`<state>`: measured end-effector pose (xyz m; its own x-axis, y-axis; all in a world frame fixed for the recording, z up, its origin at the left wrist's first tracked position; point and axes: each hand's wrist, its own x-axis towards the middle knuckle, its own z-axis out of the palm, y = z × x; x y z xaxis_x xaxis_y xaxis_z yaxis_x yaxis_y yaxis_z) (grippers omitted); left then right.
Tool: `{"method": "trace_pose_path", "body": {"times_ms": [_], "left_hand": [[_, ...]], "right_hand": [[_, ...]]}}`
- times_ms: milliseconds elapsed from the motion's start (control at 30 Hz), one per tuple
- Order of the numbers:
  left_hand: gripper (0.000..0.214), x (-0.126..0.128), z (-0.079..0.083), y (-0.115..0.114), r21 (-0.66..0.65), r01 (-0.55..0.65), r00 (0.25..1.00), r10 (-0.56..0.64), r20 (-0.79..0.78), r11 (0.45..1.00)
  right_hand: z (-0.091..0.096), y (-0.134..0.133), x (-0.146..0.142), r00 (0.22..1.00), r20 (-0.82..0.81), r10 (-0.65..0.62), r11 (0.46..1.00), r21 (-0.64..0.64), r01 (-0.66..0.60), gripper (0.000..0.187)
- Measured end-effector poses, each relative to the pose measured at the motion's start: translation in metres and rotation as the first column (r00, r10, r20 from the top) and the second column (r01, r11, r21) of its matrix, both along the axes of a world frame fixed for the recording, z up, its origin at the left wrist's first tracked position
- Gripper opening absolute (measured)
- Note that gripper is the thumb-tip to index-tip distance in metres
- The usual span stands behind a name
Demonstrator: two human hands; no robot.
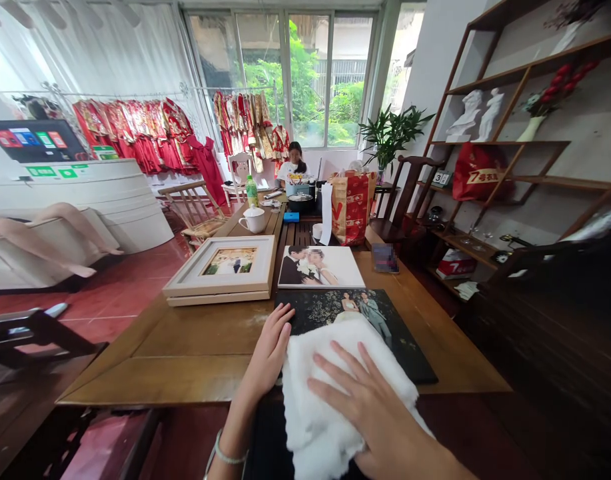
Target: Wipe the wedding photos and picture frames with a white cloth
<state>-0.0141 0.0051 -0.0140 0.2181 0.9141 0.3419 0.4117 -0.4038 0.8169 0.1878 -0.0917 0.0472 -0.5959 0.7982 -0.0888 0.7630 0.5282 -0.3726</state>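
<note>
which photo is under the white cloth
The dark photo: the cloth partly covers it, while the pale photo and framed photo beyond lie uncovered.

The cloth [302, 373] hides the lower left part of the dark panel [412, 363], the left hand [270, 343] covers a bit of its left edge, the right hand [362, 390] covers much of the cloth, and the view's bottom edge cuts off both forearms [235, 423]. Blur masks the heads in the white print [349, 265], the person's [288, 172] face and a small object [385, 259] that cannot be made out. The paper strip [326, 213] hides part of a cup [316, 231], and the side edges crop the sofa [45, 248] and shelf [505, 143].
</note>
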Motion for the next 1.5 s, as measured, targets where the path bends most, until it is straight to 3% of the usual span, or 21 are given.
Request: {"method": "trace_pose_path", "body": {"times_ms": [100,333,433,567,800,900,967,1067,1300,1400,1500], "left_hand": [[0.036,-0.001,-0.001,0.0,0.009,0.0,1.0,0.001,-0.012,1.0],[0.035,-0.002,-0.001,0.001,0.002,0.018,0.998,-0.018,-0.061,1.0],[0.035,-0.002,-0.001,0.001,0.006,0.022,0.997,-0.022,-0.073,1.0],[0.035,-0.002,-0.002,0.001,0.01,0.022,0.997,-0.021,-0.076,1.0],[0.035,-0.003,-0.003,0.001,0.036,0.026,0.997,-0.024,-0.069,0.999],[0.036,-0.003,-0.002,0.0,0.035,0.044,0.996,-0.041,-0.076,0.998],[0.036,-0.004,-0.001,0.0,0.035,0.044,0.996,-0.041,-0.079,0.998],[0.036,-0.004,-0.002,0.0,0.036,0.042,0.996,-0.039,-0.081,0.998],[0.036,-0.004,-0.003,0.001,0.025,0.041,0.995,-0.038,-0.089,0.999],[0.036,-0.003,-0.003,0.001,0.022,0.04,0.995,-0.038,-0.089,0.999],[0.036,-0.003,-0.004,0.0,0.024,0.043,0.996,-0.041,-0.079,0.999]], "right_hand": [[-0.006,0.026,0.01,0.996,-0.044,-0.072,0.993,0.092,0.076,0.09],[-0.016,0.125,0.043,0.956,-0.086,-0.281,0.944,0.156,0.291,0.071],[-0.016,0.146,0.049,0.943,-0.097,-0.317,0.927,0.177,0.33,0.066],[-0.018,0.127,0.041,0.955,-0.085,-0.283,0.937,0.187,0.295,0.071],[-0.014,0.025,0.018,0.996,-0.091,0.008,0.989,0.149,0.006,0.091],[-0.009,0.008,0.023,0.993,-0.11,0.053,0.994,0.104,-0.042,0.084],[-0.007,0.015,0.033,0.991,-0.127,0.042,0.997,0.072,-0.033,0.078],[-0.011,0.045,0.054,0.989,-0.147,-0.015,0.997,0.076,0.026,0.076],[-0.03,0.126,0.087,0.942,-0.165,-0.292,0.924,0.206,0.322,0.069],[-0.032,0.127,0.085,0.938,-0.164,-0.306,0.917,0.214,0.337,0.067],[-0.03,0.099,0.076,0.96,-0.144,-0.241,0.941,0.209,0.267,0.074]]}}
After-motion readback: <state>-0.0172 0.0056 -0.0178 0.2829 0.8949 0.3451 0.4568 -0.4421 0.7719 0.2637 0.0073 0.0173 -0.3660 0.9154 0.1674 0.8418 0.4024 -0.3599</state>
